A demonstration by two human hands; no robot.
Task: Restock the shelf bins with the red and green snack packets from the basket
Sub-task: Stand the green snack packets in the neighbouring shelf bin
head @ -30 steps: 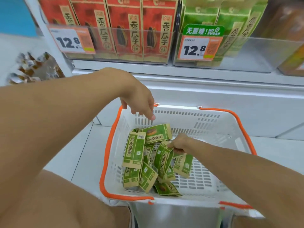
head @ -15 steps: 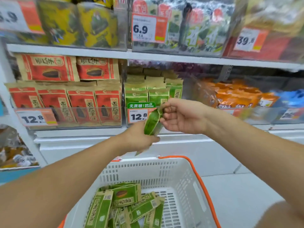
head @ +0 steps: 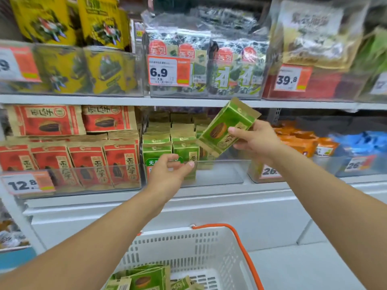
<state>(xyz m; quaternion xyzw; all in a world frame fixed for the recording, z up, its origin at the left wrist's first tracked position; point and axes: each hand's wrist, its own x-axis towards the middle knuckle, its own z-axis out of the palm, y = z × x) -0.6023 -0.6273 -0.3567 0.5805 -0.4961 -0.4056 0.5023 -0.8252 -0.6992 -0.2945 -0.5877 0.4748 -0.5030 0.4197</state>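
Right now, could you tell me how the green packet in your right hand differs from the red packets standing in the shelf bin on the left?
The green packet is tilted and held in the air by the right hand; the red packets stand upright in their clear bin. The green packet is single, whereas the red packets stand in a row. Both carry a dark seed picture and kraft-brown edges.

Green packet [head: 227,127]: matt paper, kraft-brown edges. Shelf bin [head: 219,172]: clear glossy plastic. Basket [head: 188,245]: white perforated plastic, smooth orange rim. Seaweed packs [head: 209,53]: glossy crinkled film. Shelf [head: 83,100]: smooth white finish
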